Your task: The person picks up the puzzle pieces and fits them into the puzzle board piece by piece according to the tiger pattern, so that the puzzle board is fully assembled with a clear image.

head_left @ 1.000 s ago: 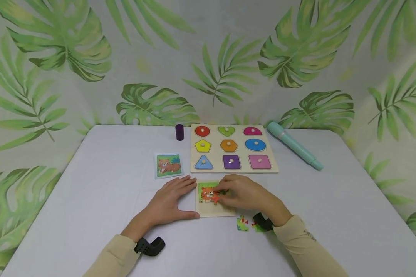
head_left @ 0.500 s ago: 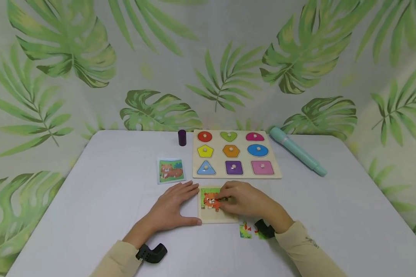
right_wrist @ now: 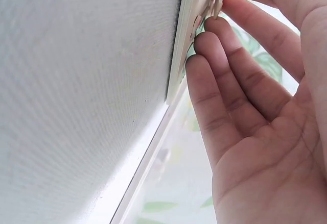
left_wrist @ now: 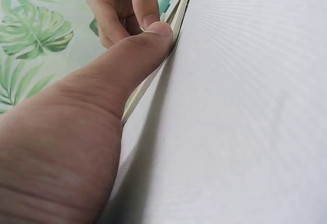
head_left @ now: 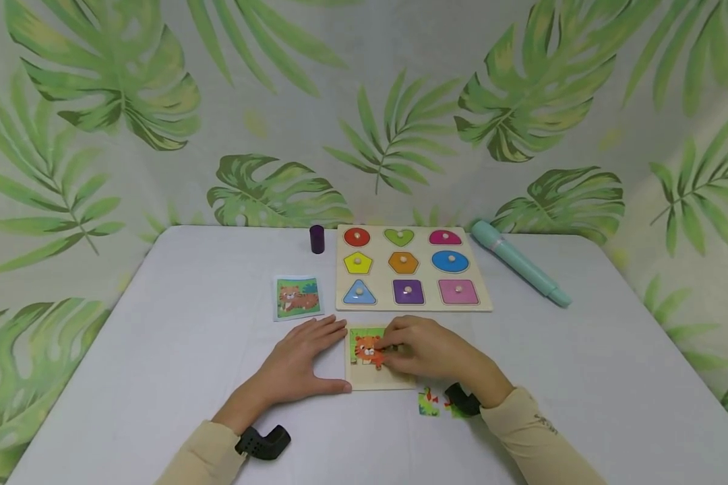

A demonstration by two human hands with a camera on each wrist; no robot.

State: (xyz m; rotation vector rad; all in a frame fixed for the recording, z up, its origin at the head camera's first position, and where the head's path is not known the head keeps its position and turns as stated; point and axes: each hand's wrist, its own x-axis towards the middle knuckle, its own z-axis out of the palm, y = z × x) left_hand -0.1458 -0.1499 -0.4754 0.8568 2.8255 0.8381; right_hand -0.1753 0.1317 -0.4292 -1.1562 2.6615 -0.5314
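Observation:
A small wooden jigsaw board with part of an orange tiger picture lies in front of the person. Along its left side rests the left hand, fingers extended to the upper corner and thumb at the lower one. The right hand is over the board's right part, pinching a jigsaw piece between thumb and fingers. In the right wrist view this piece shows edge-on, close over the board, with the other fingers extended beside it. The left wrist view shows the left thumb on the board's edge.
Loose jigsaw pieces lie below the board, partly hidden by the right wrist camera. A tiger picture card, a purple cylinder, a knobbed shape board and a teal pen-shaped object stand or lie farther back.
The head view has tilted slightly, so everything sits a little lower than a second ago. Both hands keep their places at the board, the right still pinching the jigsaw piece.

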